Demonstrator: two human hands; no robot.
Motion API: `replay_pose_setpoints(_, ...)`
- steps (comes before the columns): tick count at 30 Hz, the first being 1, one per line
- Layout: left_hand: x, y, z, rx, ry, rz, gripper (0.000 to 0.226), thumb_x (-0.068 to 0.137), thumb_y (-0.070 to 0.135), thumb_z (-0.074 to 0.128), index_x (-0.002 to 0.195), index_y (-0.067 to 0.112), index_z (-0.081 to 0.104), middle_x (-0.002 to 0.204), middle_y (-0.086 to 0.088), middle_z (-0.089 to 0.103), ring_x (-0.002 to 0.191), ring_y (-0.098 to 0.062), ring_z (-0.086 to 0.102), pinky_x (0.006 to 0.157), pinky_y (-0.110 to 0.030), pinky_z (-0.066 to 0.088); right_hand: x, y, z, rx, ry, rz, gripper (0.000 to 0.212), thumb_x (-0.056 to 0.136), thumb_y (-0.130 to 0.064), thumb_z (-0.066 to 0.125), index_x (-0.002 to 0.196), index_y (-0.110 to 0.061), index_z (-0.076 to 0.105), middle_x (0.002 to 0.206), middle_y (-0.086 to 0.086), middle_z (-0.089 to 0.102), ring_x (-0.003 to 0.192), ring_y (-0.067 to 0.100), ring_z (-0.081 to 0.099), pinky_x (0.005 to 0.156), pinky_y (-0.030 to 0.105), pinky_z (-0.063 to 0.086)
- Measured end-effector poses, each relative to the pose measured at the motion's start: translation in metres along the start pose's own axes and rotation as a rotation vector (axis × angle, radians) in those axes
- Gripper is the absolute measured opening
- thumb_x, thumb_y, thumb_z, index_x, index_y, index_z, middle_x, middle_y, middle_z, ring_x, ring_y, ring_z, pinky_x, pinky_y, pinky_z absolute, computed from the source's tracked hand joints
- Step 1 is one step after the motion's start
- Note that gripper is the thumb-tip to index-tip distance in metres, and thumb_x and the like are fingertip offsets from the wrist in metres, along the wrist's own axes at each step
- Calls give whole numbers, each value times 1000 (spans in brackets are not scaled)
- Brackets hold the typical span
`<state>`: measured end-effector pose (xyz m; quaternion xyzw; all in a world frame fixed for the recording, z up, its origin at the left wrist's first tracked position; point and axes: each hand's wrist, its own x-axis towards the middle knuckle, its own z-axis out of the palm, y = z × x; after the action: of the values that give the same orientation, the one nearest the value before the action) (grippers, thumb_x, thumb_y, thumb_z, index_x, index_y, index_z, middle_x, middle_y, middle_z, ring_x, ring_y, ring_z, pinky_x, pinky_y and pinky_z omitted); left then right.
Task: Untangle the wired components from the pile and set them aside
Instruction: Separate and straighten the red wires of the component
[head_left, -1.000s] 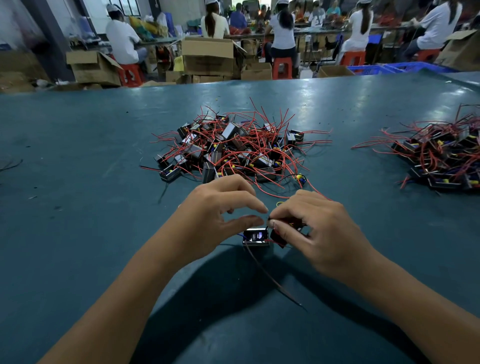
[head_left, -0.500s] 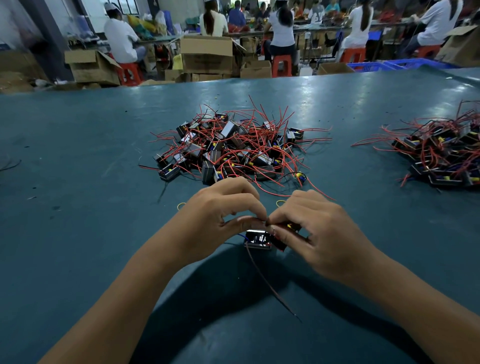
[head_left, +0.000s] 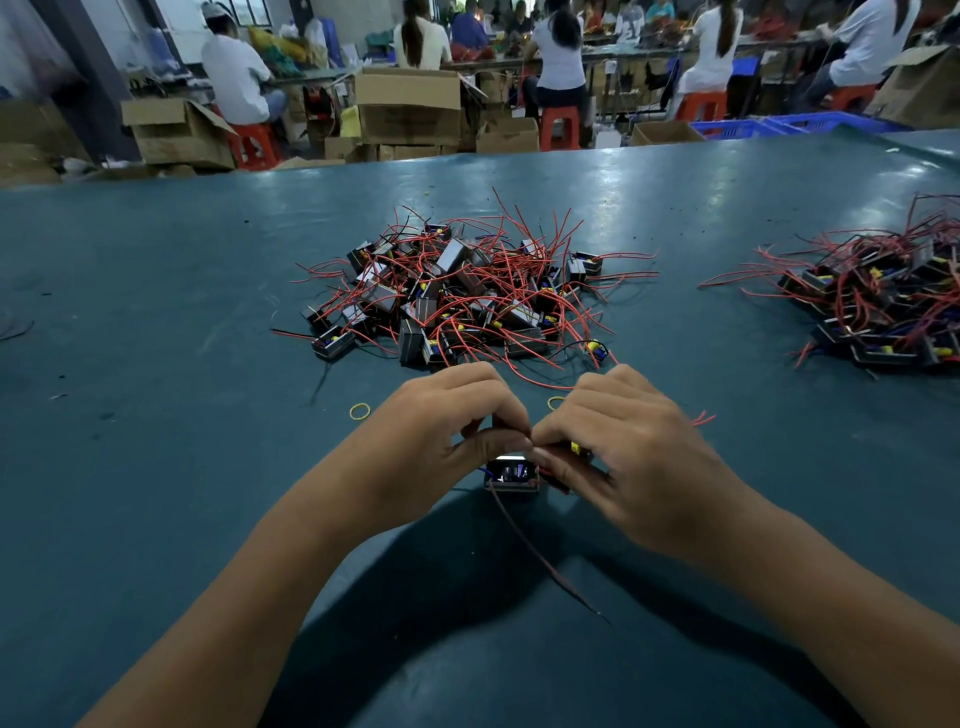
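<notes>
Both hands (head_left: 530, 447) pinch a wired component (head_left: 511, 474), its wire (head_left: 540, 556) trailing toward the viewer.

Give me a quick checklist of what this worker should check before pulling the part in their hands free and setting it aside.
1. Left hand has a firm pinch on the component: ok.
2. Right hand holds the second piece beside it: ok.
3. The two pieces are already separated: cannot tell, fingers hide the join.
4. Trailing wire lies free on the table: ok.
5. Held parts are clear of the main pile: not ok, a red wire runs from the pile toward the right hand.
6. Set-aside pile at right is unobstructed: ok.
</notes>
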<state>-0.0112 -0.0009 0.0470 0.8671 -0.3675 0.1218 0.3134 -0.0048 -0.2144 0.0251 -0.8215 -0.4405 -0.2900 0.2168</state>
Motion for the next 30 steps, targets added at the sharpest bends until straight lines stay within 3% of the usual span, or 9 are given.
replay_pose_setpoints(3, 0, 2, 0, -21, 4, -38, 9, 93, 19, 67, 88, 12, 70, 81, 6, 58, 71, -9, 51, 65, -20, 38, 0, 1, -1, -9, 10, 5, 25, 98, -27, 55, 86, -12, 71, 75, -4, 62, 69, 20, 53, 66, 39, 43)
replay_pose_setpoints(6, -1, 4, 0, -144, -23, -167, 14, 94, 29, 65, 87, 18, 71, 73, 6, 61, 66, -12, 53, 60, -29, 42, -1, 2, 0, -38, 15, 7, 22, 98, -26, 58, 90, -13, 74, 76, -4, 64, 69, 21, 55, 65, 43, 44)
replay_pose_setpoints(8, -1, 6, -1, -279, -61, -282, 17, 92, 32, 65, 85, 18, 71, 67, 5, 60, 60, -8, 49, 56, -26, 40, -1, 2, 1, -50, 21, 9, 18, 97, -25, 61, 91, -13, 73, 76, -4, 64, 69, 21, 54, 65, 43, 44)
replay_pose_setpoints(14, -2, 8, 0, -639, -74, -566, 16, 94, 10, 65, 79, 6, 70, 65, -6, 54, 60, -13, 46, 55, -22, 40, 0, 0, 4, -87, 24, -34, 18, 96, -21, 63, 82, -12, 70, 72, -3, 61, 67, 22, 52, 67, 40, 43)
replay_pose_setpoints(17, -1, 10, 4, -749, -80, -674, 22, 93, 4, 60, 72, 9, 65, 58, -1, 50, 53, -10, 41, 49, -17, 36, 2, -2, 5, -127, 50, -66, 19, 95, -18, 64, 78, -11, 69, 70, -1, 60, 65, 23, 52, 65, 40, 43)
replay_pose_setpoints(26, 3, 18, 11, -759, -17, -783, 15, 89, 3, 53, 76, 1, 61, 62, -8, 44, 50, -11, 34, 50, -22, 26, 3, -5, 6, -202, 93, -106, 31, 100, -17, 57, 71, -10, 66, 64, 0, 55, 62, 24, 51, 62, 42, 45)
replay_pose_setpoints(30, 2, 14, 7, -773, -25, -745, 20, 93, 11, 59, 74, 7, 64, 57, 0, 48, 50, -9, 36, 48, -18, 30, 1, -1, 5, -201, 94, -92, 27, 98, -17, 60, 74, -11, 67, 66, 0, 57, 63, 24, 51, 63, 42, 45)
